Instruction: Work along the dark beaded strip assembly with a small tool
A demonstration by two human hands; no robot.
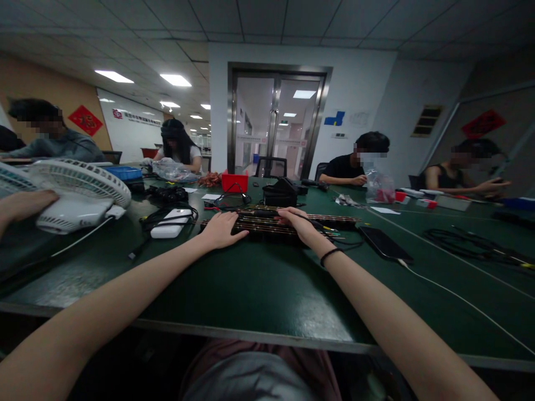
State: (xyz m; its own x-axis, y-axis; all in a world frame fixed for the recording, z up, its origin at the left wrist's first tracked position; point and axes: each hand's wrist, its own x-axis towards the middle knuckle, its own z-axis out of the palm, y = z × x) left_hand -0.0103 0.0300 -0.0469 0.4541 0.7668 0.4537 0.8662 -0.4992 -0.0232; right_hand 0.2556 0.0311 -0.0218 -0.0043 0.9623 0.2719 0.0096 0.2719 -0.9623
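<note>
In the head view, a dark strip-like bundle (271, 227) with thin copper-coloured lines lies across the green table in front of me. My left hand (220, 230) rests on the bundle's left end, its fingers stretched out and slightly spread. Pinched between the fingers of my right hand (296, 221) is a black pen-like tool (265, 213), its left end reaching toward my left hand over the bundle. A dark cable appears to run off to the right from beneath that hand. The tool's exact kind and its tip are too small to make out.
At left stands a white fan (79, 195) with another person's hand on it, beside a white power bank (170, 224) and black cables. Right of the bundle lies a phone (384, 243) on a cord. A red bin (234, 181) and black case (281, 193) stand behind. Several people sit around.
</note>
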